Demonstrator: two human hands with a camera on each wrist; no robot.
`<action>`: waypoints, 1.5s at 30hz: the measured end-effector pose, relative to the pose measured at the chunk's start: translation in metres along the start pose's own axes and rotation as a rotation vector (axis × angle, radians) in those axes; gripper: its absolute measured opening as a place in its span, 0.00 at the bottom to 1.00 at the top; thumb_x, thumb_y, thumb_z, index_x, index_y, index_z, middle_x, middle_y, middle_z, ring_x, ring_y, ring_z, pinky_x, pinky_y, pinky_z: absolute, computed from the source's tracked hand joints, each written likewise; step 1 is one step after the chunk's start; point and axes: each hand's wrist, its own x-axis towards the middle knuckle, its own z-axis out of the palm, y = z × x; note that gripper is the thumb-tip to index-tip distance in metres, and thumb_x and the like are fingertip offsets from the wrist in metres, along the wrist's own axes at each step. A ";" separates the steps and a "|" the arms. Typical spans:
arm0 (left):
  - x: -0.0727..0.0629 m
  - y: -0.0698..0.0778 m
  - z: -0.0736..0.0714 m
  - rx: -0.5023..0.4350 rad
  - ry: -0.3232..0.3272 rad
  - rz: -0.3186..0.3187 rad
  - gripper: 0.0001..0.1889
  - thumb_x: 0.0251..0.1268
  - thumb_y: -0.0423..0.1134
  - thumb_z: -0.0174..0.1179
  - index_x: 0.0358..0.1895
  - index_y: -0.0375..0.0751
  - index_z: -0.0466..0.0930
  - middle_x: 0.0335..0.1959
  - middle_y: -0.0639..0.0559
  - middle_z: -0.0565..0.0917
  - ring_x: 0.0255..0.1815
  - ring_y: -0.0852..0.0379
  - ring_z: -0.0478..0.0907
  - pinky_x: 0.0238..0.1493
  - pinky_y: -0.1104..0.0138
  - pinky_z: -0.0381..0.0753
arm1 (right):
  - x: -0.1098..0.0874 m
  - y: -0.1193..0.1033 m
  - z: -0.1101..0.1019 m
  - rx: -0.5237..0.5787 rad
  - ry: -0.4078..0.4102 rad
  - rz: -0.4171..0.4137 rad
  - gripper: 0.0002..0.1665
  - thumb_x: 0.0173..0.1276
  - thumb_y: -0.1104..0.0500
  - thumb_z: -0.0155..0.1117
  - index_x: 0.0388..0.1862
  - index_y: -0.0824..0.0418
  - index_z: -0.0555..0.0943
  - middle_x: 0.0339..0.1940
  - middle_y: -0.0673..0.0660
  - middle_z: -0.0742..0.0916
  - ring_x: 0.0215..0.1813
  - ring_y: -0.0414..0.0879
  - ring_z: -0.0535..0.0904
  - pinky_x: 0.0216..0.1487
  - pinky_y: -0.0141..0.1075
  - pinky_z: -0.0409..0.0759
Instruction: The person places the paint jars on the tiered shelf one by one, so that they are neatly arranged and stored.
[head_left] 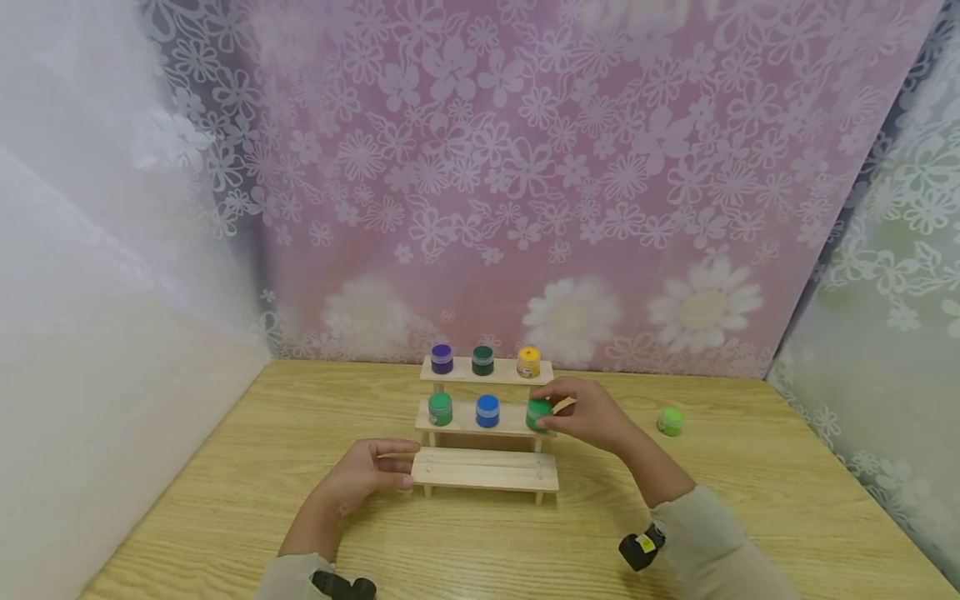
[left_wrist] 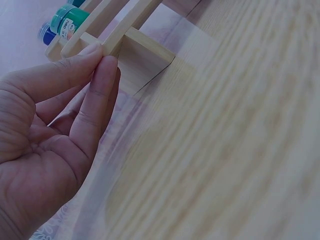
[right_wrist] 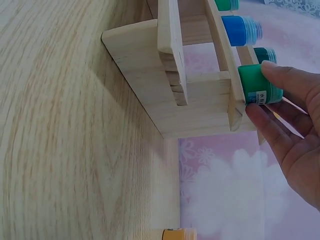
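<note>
The left hand (head_left: 367, 475), thumb and fingers pinching, holds the left end of a pale three-step wooden stand (head_left: 486, 468) at its lowest step. On the middle step, a round green plastic jar (head_left: 440, 409) sits at nine o'clock from a round blue plastic jar (head_left: 487, 411). On the top step, measured from the blue jar, a round purple jar (head_left: 442, 359) is towards eleven, a round dark green jar (head_left: 482, 360) at twelve, a round yellow jar (head_left: 528, 363) towards one. At three o'clock, the right hand (head_left: 594, 415) pinches a second green jar (right_wrist: 255, 86), its base against the middle step's right end. Farther towards three, a round lime-green jar (head_left: 671, 422) stands on the wood-grained table (head_left: 750, 500).
</note>
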 end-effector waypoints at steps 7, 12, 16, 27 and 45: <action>0.000 -0.001 0.000 -0.013 -0.001 -0.006 0.30 0.53 0.26 0.71 0.61 0.24 0.74 0.52 0.35 0.81 0.49 0.48 0.82 0.46 0.59 0.85 | 0.003 -0.002 0.003 -0.013 -0.010 0.009 0.20 0.60 0.65 0.73 0.52 0.64 0.83 0.45 0.55 0.84 0.46 0.50 0.81 0.40 0.31 0.84; 0.000 0.000 0.001 -0.012 0.006 -0.009 0.30 0.52 0.26 0.71 0.61 0.24 0.74 0.52 0.35 0.81 0.49 0.48 0.82 0.45 0.59 0.85 | 0.003 0.000 0.004 -0.023 0.002 0.011 0.20 0.60 0.65 0.73 0.52 0.63 0.83 0.45 0.55 0.84 0.45 0.50 0.81 0.40 0.31 0.84; 0.000 0.000 0.001 -0.011 0.008 -0.007 0.30 0.52 0.26 0.72 0.61 0.23 0.74 0.52 0.35 0.81 0.48 0.48 0.82 0.45 0.59 0.85 | 0.002 0.002 0.005 -0.021 0.007 0.012 0.21 0.60 0.64 0.73 0.53 0.63 0.82 0.45 0.55 0.84 0.46 0.50 0.80 0.40 0.32 0.84; 0.000 0.000 0.001 -0.007 0.007 -0.007 0.30 0.52 0.26 0.72 0.61 0.24 0.74 0.53 0.35 0.81 0.48 0.49 0.82 0.45 0.59 0.85 | -0.005 -0.001 0.001 -0.002 0.076 0.036 0.22 0.59 0.63 0.75 0.53 0.59 0.83 0.54 0.60 0.81 0.48 0.55 0.80 0.42 0.34 0.84; 0.001 -0.001 0.001 -0.002 0.020 -0.012 0.29 0.53 0.26 0.71 0.60 0.25 0.75 0.51 0.36 0.82 0.47 0.49 0.82 0.44 0.60 0.85 | -0.023 0.006 -0.006 0.071 0.226 0.033 0.20 0.59 0.63 0.75 0.51 0.58 0.83 0.53 0.56 0.80 0.49 0.59 0.79 0.44 0.35 0.84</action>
